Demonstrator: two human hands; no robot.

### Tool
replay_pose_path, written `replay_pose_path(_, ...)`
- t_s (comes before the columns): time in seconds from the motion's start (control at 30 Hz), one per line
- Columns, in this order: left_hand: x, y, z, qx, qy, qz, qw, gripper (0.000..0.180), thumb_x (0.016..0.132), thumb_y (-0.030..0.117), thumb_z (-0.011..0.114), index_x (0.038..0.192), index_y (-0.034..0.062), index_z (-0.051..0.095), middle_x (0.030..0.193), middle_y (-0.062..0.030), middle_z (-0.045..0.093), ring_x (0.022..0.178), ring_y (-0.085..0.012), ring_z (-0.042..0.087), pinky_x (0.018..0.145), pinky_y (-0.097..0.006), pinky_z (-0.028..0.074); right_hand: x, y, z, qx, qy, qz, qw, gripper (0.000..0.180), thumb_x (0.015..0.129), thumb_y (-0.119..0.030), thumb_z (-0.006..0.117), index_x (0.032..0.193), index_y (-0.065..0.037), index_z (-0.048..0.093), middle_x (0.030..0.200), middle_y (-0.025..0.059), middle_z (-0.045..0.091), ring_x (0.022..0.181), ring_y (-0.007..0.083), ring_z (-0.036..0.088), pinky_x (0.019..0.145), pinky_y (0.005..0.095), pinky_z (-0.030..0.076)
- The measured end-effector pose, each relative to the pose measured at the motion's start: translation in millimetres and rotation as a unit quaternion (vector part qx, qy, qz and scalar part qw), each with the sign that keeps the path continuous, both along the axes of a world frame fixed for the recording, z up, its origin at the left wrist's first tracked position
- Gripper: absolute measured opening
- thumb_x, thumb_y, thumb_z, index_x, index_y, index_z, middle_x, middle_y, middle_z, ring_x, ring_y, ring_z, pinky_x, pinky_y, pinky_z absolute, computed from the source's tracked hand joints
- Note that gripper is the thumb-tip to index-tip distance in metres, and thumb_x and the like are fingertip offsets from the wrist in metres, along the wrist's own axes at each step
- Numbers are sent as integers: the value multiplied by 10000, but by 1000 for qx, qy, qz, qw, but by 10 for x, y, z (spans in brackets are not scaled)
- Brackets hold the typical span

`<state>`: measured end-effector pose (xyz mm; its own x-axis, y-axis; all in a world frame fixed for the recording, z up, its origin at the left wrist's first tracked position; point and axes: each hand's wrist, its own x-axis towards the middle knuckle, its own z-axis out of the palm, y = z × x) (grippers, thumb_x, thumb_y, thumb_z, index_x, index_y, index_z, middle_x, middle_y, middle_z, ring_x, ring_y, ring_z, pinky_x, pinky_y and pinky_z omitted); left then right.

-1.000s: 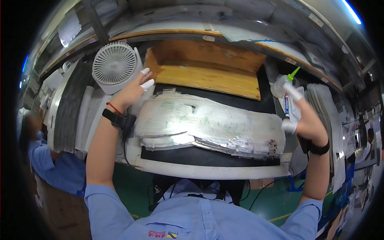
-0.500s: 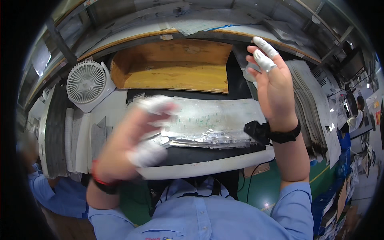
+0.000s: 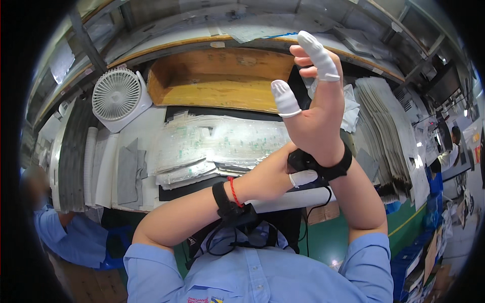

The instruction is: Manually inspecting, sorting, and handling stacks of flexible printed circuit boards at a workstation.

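My right hand (image 3: 319, 121) is raised over the bench with its fingers apart, holding nothing. White finger cots (image 3: 314, 50) cover its thumb and forefinger. My left hand (image 3: 268, 177) reaches across and grips the black wrist device (image 3: 301, 160) strapped to my right wrist. Its thumb, in a white cot, presses on the device's near side; the other fingers are hidden behind it. A red cord (image 3: 234, 191) and a black strap (image 3: 222, 199) circle my left wrist. Behind the hands lies a layered stack of thin, translucent, green-marked sheets (image 3: 222, 139).
An open wooden box (image 3: 217, 96) stands at the back, beside a white fan (image 3: 117, 98). Piled sheets (image 3: 381, 136) line the right; grey cloth (image 3: 132, 174) lies left. Crumpled white material (image 3: 350, 108) sits behind my right hand. A black cable (image 3: 306, 222) hangs down. Another person (image 3: 68, 232) is at left.
My left hand has swung from over the sheets at left across to my right wrist and taken hold of the device. My right hand has shifted slightly left, its thumb and forefinger now spread wide.
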<state>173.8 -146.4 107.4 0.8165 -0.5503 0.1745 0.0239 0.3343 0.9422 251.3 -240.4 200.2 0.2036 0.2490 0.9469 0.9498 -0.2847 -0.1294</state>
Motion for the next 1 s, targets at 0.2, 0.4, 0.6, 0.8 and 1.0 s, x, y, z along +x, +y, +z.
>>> replay_pose_path(0.2, 142, -10, -113, -4, 4, -35, 999, 426, 972, 184, 600, 1275, -28, 388, 1215, -125, 570, 1125, -156, 563, 961, -312, 465, -47, -32, 27, 270, 457, 236, 814, 411, 924, -39, 567, 1330, -9, 512, 1189, 86, 590, 1025, 130, 549, 883, 283, 441)
replay_pose_path(0.4, 99, 171, -10, 64, 65, 20, 996, 487, 984, 177, 576, 1366, -14, 342, 1273, -155, 552, 1114, -167, 559, 944, -321, 468, 171, -92, -131, 151, 379, 89, 908, 415, 919, -41, 569, 1330, -16, 526, 1185, 61, 608, 1069, 116, 549, 913, 264, 432)
replay_pose_path(0.6, 76, 1507, 307, 67, -15, 204, 977, 395, 1016, 153, 478, 1395, 58, 419, 1268, -149, 585, 1070, -189, 616, 913, -298, 481, 419, -767, -406, -7, 475, 32, 880, 456, 881, -119, 665, 1313, -29, 549, 1209, 91, 611, 1057, 151, 568, 914, 293, 458)
replay_pose_path(0.8, 272, 2797, 162, 296, 25, 464, 835, 359, 1015, 204, 493, 1321, 17, 498, 1150, -103, 644, 966, -144, 619, 866, -269, 484, 643, -1196, -843, -171, 550, -80, 814, 491, 885, -164, 681, 1326, -10, 531, 1224, 117, 612, 1141, 213, 569, 972, 327, 454)
replay_pose_path(1.0, 467, 3111, -256, 442, 25, 417, 794, 337, 985, 208, 554, 1249, -2, 558, 1047, -55, 652, 892, -120, 596, 806, -266, 484, 703, -1245, -967, -292, 593, -47, 749, 523, 865, -185, 691, 1327, 0, 528, 1261, 177, 595, 1159, 268, 574, 1009, 343, 435)
